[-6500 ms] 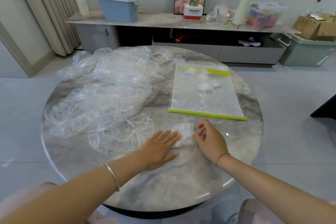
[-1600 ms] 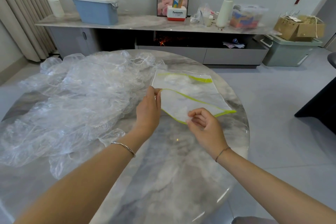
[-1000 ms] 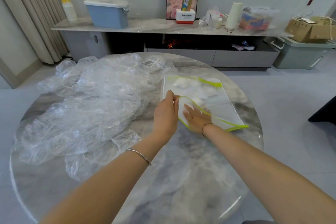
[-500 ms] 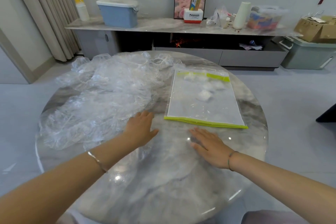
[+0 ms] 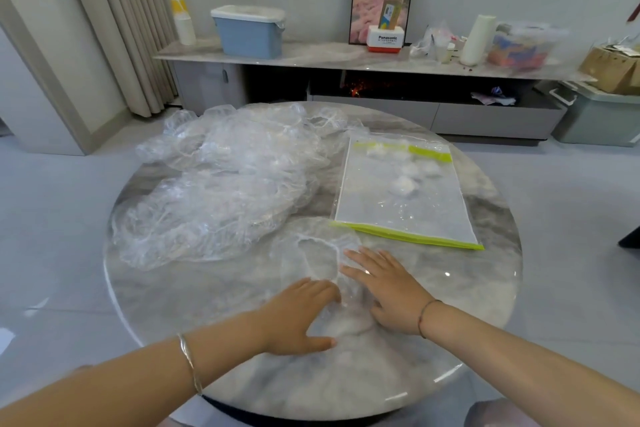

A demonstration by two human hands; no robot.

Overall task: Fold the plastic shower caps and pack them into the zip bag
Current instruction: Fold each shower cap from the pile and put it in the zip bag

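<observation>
At ten o'clock on the table (image 5: 485,284) the pile (image 5: 225,184) of unfolded caps is heaped, loose and tangled. Half a second ago its near edge was touched by the left hand (image 5: 301,317). Since then one cap (image 5: 318,250) has been drawn clear of it and laid out toward six o'clock. The left hand is now pressed flat on the cap's near edge, fingers close together and thumb held out. Beside it, the right hand (image 5: 388,291), which lay on bare marble a moment ago, is laid on the same cap with its fingers spread. Nothing is pinched by either hand.

At two o'clock the bag (image 5: 405,215) is set down flat again. A few folded caps (image 5: 403,184) are seen inside, toward its far end. A second ago the right hand was inside its mouth, so one cap is judged packed and a fresh fold is judged begun. Most of the pile is left to do.

Beyond twelve o'clock a sideboard (image 5: 311,55) is seen, with a blue box (image 5: 247,35) and a white roll (image 5: 478,40) on it. Both are well apart from the work. Nothing is found in the way, though the pile's near fringe lies just beside the cap and could be dragged along with it.
</observation>
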